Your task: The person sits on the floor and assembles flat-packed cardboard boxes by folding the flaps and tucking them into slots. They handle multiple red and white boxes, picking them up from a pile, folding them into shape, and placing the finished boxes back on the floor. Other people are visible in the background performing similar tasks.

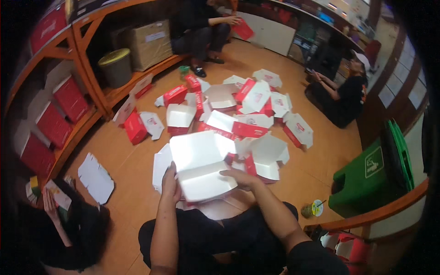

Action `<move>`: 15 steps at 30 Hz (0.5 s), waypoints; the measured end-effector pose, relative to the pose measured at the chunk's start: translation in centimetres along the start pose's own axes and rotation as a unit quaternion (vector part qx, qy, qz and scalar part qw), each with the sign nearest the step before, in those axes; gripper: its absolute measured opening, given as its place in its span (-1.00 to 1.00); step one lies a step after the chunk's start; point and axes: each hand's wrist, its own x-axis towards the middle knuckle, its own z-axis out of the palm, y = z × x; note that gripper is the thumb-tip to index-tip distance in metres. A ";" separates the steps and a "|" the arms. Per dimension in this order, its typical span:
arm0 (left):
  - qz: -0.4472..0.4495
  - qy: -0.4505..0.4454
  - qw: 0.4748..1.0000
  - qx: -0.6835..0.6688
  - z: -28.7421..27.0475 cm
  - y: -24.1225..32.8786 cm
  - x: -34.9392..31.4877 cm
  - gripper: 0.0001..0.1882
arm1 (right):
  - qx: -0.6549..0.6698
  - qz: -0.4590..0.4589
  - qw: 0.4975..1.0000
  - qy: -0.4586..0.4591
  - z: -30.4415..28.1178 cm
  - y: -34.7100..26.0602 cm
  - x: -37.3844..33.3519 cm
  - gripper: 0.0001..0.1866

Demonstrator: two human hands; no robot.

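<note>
A folding cardboard food box (201,158), white inside, lies unfolded with its lid raised above my lap. My left hand (170,184) grips its left edge, with the thumb along the side. On the right side my right hand (241,178) holds the same box, its thumb over the inner wall and its other fingers partly hidden. Just beyond it spreads a loose pile of red-and-white food boxes (221,121), some folded up and standing open, others with lids and flaps loose. Another white box piece (161,166) lies partly behind my left hand.
A flat white cardboard sheet (96,178) lies at left, beside a seated person (68,220). Others sit at the back (199,34) and right (341,89). Also around are a green bin (373,169), a drink cup (316,208), a bucket (115,68) and orange shelves (82,50).
</note>
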 end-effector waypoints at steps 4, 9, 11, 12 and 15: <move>0.113 0.088 0.986 -0.081 1.7 2.7 -0.4 -0.20 | 0.198 -0.059 0.978 0.025 2.9 -5.7 0.7 -0.39; 0.166 0.174 0.956 -0.165 -0.7 4.9 -1.1 -0.28 | 0.232 -0.252 0.938 -0.044 5.7 -9.6 7.0 -0.33; 0.166 0.184 0.955 -0.162 -1.2 4.7 -1.1 -0.32 | -0.106 -0.269 0.955 0.061 3.9 -5.6 10.2 -0.32; 0.166 0.185 0.955 -0.161 -1.1 4.7 -1.1 -0.33 | -0.256 -0.216 0.939 0.080 3.5 -2.7 11.0 -0.34; 0.167 0.173 0.957 -0.162 -0.2 4.4 -0.8 -0.41 | -0.593 -0.239 0.768 -0.039 2.5 6.3 10.3 -0.32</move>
